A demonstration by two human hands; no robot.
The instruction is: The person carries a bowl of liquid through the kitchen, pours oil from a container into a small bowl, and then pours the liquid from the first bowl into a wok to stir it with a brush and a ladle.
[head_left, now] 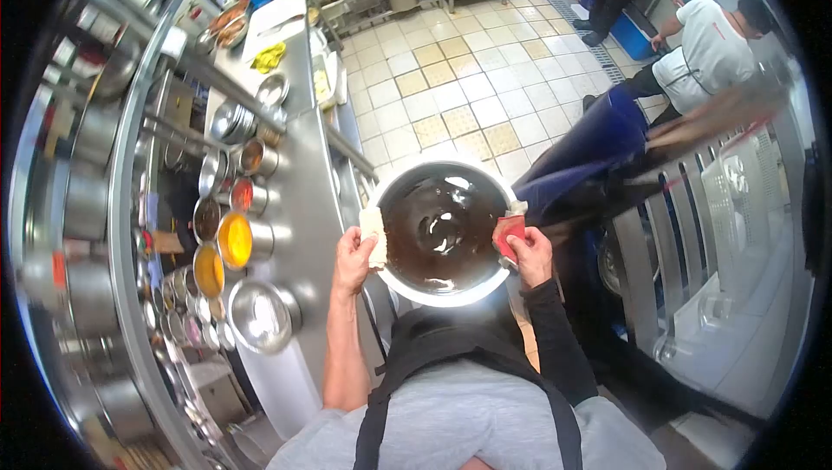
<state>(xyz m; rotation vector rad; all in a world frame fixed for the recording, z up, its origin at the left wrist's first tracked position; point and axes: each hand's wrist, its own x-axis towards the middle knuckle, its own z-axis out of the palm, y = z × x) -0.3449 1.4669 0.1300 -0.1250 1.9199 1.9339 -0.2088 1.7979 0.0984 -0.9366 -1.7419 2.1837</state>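
A wide round metal pot (447,300) of dark brown liquid (433,231) is held level in front of my apron. At its left side my left hand (352,262) is closed, thumb on top, with a folded cream cloth (374,234) between it and the rim. On the opposite side my right hand (533,257) grips the pot through a red cloth (508,238). The pot's underside and the fingers beneath the cloths are hidden.
Left, a steel counter (305,166) carries metal bowls (260,316) and pots of yellow sauce (234,240). A blurred person in a blue apron (598,145) is close at right. Farther back, a person in a white shirt (712,54) bends near a blue bin (633,34) on the tiled floor (451,80).
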